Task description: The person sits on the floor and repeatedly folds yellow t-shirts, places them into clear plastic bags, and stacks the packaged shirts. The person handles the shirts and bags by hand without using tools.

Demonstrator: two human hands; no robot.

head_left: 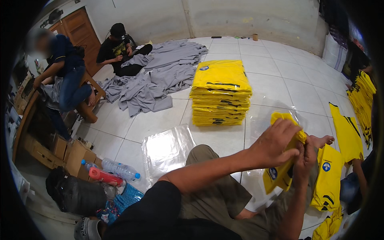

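Observation:
My left hand and my right hand both grip a yellow garment with a round blue emblem, bunched at its top between them. Clear plastic film shows beside and behind this garment; whether it wraps the cloth I cannot tell. A tall stack of folded yellow garments, glossy with clear plastic, stands on the tiles beyond my hands. To the left of my knee lies a pile of clear plastic bags. Right of my right hand, a folded yellow garment bears the same emblem.
Grey cloth spreads on the floor near a seated person. Another person sits on a wooden chair. Plastic bottles, a red flask and a cardboard box lie left. More yellow garments lie right, by another person's hand.

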